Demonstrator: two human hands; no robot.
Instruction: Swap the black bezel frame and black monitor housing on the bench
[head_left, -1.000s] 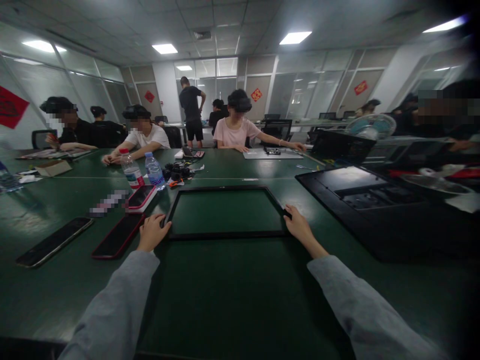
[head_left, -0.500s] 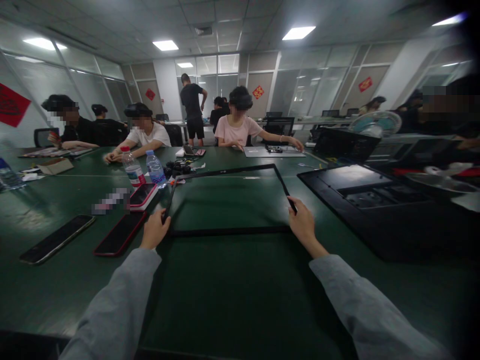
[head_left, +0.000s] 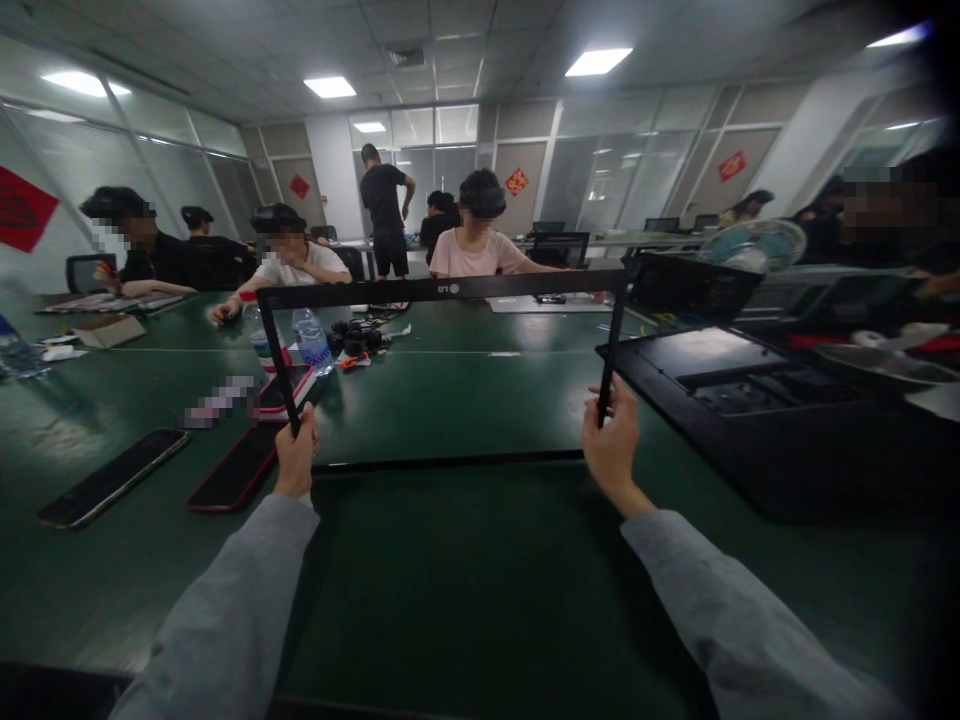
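I hold a thin black rectangular screen frame [head_left: 442, 289] upright over the green table [head_left: 465, 580]. Its bottom edge rests on or close to the table top, and its upper bar with a small logo stands level with the people opposite. My left hand [head_left: 297, 455] is closed on the frame's left side. My right hand [head_left: 613, 440] is closed on its right side. Both arms wear grey sleeves.
Two dark phones [head_left: 112, 477] and a red-edged one [head_left: 236, 468] lie to the left, with two water bottles [head_left: 311, 340] behind them. A black opened monitor back [head_left: 750, 400] lies to the right beside a fan [head_left: 746, 246]. Several people sit opposite.
The frame lay flat on the table a second ago. Both hands have tipped its far edge up until it stands nearly upright.
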